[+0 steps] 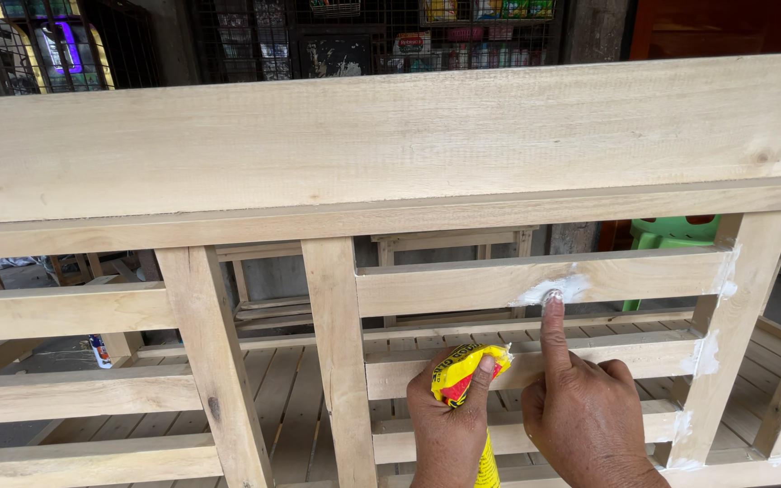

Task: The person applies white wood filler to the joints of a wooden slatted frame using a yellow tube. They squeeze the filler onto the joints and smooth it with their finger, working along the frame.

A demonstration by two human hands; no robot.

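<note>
Here the left hand (449,420) is closed around a soft yellow filler pouch (463,375), squeezable and light; best held mid-body. The right hand (585,411) grips nothing, its index fingertip (551,300) pressing pale, pasty filler (558,289) onto the upper wooden rail (463,285). It looks smearable.

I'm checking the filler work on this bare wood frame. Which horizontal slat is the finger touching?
The top slat of the middle bay: the right hand presses its forefinger into a white smear there. The slats below carry no smear at that spot.
</note>
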